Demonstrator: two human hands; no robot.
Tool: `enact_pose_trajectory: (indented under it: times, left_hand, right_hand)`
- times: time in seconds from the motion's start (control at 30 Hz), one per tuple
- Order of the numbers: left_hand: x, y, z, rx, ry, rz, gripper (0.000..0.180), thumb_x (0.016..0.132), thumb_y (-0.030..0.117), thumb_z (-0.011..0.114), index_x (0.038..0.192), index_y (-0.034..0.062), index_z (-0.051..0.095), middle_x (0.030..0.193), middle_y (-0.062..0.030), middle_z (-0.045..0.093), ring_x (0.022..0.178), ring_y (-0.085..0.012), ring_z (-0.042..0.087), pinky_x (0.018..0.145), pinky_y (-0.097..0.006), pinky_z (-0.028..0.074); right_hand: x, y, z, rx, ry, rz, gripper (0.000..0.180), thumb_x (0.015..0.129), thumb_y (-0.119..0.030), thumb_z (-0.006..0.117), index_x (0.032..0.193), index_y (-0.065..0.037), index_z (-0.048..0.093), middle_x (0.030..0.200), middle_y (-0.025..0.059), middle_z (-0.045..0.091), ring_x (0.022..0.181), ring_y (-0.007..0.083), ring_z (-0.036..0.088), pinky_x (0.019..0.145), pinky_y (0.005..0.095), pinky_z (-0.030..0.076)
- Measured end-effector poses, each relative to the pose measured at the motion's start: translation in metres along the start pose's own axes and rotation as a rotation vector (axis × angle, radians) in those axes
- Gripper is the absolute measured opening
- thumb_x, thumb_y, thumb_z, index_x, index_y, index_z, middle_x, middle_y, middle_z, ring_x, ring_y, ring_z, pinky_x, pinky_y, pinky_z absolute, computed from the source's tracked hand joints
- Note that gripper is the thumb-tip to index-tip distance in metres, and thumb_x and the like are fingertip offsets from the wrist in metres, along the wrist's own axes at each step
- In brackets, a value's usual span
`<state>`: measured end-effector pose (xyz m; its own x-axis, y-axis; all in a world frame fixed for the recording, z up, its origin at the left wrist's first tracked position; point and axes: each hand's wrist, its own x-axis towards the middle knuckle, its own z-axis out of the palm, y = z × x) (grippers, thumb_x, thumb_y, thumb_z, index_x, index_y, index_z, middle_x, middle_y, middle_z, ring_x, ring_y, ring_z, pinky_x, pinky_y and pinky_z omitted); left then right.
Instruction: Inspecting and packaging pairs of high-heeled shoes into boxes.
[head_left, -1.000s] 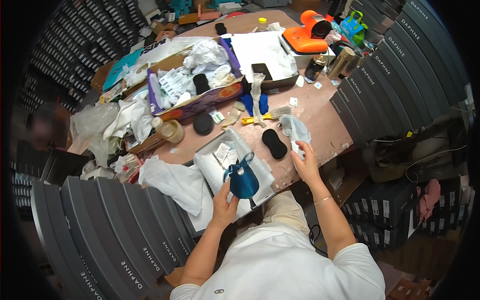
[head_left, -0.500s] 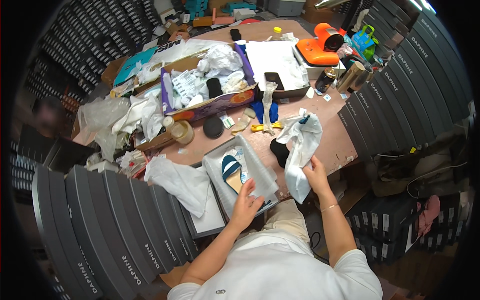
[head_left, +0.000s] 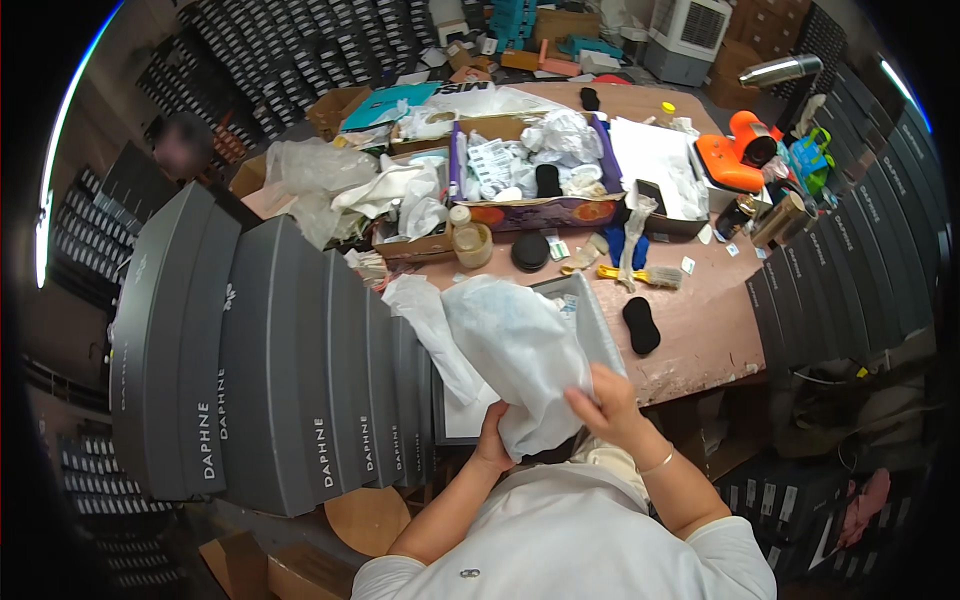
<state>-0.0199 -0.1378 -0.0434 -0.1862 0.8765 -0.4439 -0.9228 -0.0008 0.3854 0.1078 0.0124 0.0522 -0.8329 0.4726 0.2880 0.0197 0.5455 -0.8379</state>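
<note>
From where I stood, the change was in the white bag [head_left: 520, 345]: half a second earlier it hung from one hand to the right of the open shoebox [head_left: 600, 325], and now it was spread above that box, with both hands on it. The right hand [head_left: 612, 408] pinched the bag's right edge, over the near end of the shoebox. The left hand [head_left: 492, 440], which had been empty beside the blue sandal, now had hold of the bag's lower left edge at the shoebox's near left corner, though the cloth hid its fingertips. That meant the work had passed to both hands together, with the bag as the thing being handled. The sandal, seen lying bare in the shoebox a moment before, was out of sight; I could not tell whether it lay under the bag or inside it. A loose white sheet [head_left: 435, 335] lay just left of the shoebox. To the right of the shoebox, on the table [head_left: 715, 345], sat a black sponge [head_left: 641, 326], and a yellow-handled brush [head_left: 660, 277] lay farther off, beyond the shoebox's far right corner.
</note>
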Motion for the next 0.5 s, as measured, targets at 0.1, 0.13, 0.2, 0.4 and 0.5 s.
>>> enact_pose_trajectory:
  times: [0.1, 0.13, 0.2, 0.4, 0.5]
  left_hand:
    - [-0.001, 0.008, -0.025, -0.106, -0.089, 0.150, 0.074, 0.085, 0.064, 0.049, 0.140, 0.0145, 0.041, 0.132, -0.0049, 0.054, 0.119, -0.0244, 0.054, 0.100, -0.041, 0.044]
    - [0.000, 0.009, -0.032, -0.046, -0.038, 0.131, 0.074, 0.086, 0.063, 0.049, 0.140, 0.0135, 0.040, 0.132, -0.0052, 0.054, 0.119, -0.0238, 0.054, 0.101, -0.041, 0.044]
    - [-0.001, 0.015, -0.047, 0.059, 0.050, 0.126, 0.074, 0.086, 0.062, 0.050, 0.140, 0.0116, 0.039, 0.131, -0.0058, 0.054, 0.118, -0.0228, 0.054, 0.101, -0.041, 0.044]
    - [-0.011, 0.047, -0.033, 0.994, -0.034, 0.299, 0.060, 0.082, 0.035, 0.072, 0.126, -0.0021, 0.054, 0.111, -0.0090, 0.064, 0.100, -0.0130, 0.058, 0.089, -0.027, 0.046]
    - [-0.005, 0.038, -0.027, 0.917, 0.079, 0.279, 0.042, 0.085, 0.029, 0.071, 0.111, -0.0025, 0.063, 0.100, -0.0059, 0.065, 0.092, -0.0109, 0.057, 0.081, -0.026, 0.046]
  right_hand:
    - [-0.028, -0.005, 0.045, -0.067, -0.345, -0.345, 0.016, 0.075, -0.014, 0.072, 0.076, -0.004, 0.059, 0.079, 0.0120, 0.056, 0.074, 0.0323, 0.059, 0.064, 0.0406, 0.048]
    - [-0.061, 0.026, 0.058, -0.153, -0.578, -0.131, 0.017, 0.075, -0.016, 0.073, 0.083, -0.005, 0.062, 0.086, 0.0122, 0.060, 0.079, 0.0332, 0.062, 0.070, 0.0418, 0.050]
    - [-0.046, 0.038, 0.033, -0.486, -0.823, 0.109, 0.025, 0.075, -0.018, 0.075, 0.091, -0.004, 0.062, 0.089, 0.0123, 0.062, 0.080, 0.0329, 0.062, 0.073, 0.0434, 0.050]
    - [0.034, -0.006, -0.039, -0.016, -0.194, 0.012, 0.075, 0.072, -0.024, 0.082, 0.135, -0.005, 0.047, 0.111, 0.0171, 0.063, 0.099, 0.0250, 0.061, 0.089, 0.0324, 0.046]
    - [0.030, 0.021, -0.042, 0.062, 0.030, 0.259, 0.045, 0.079, -0.017, 0.074, 0.119, -0.002, 0.058, 0.093, 0.0133, 0.065, 0.081, 0.0172, 0.062, 0.076, 0.0281, 0.050]
